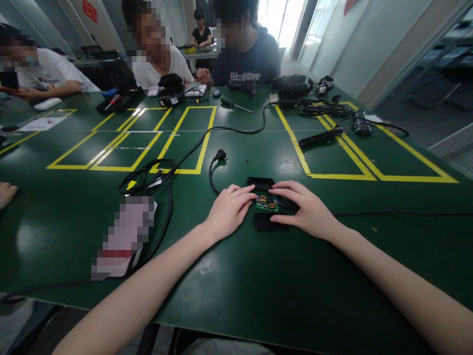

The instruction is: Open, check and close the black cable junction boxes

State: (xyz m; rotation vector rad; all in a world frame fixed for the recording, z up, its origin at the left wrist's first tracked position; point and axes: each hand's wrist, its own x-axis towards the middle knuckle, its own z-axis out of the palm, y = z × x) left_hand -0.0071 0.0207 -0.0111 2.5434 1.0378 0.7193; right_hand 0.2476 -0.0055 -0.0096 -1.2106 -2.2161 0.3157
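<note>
A small green circuit board [267,203] with copper-coloured coils lies between two black plastic casing halves, the far one [260,184] and the near one [271,222]. At the board's left end is my left hand [231,209], its fingers stretched out; one fingertip meets the board's edge and another reaches the far half. My right hand [308,209] arches over the right end with thumb and fingers spread apart. Its thumb rests on the near half, its forefinger near the far one. Beneath the right palm a black cable end is partly hidden.
A black power plug [220,155] and coiled cable [148,180] lie left of my hands, above a blurred phone-like object [127,236]. Farther off are a screwdriver [236,105], a power drill [244,88] and tangled cables [310,106]. Several people sit opposite; another person's hand [6,194] shows at left.
</note>
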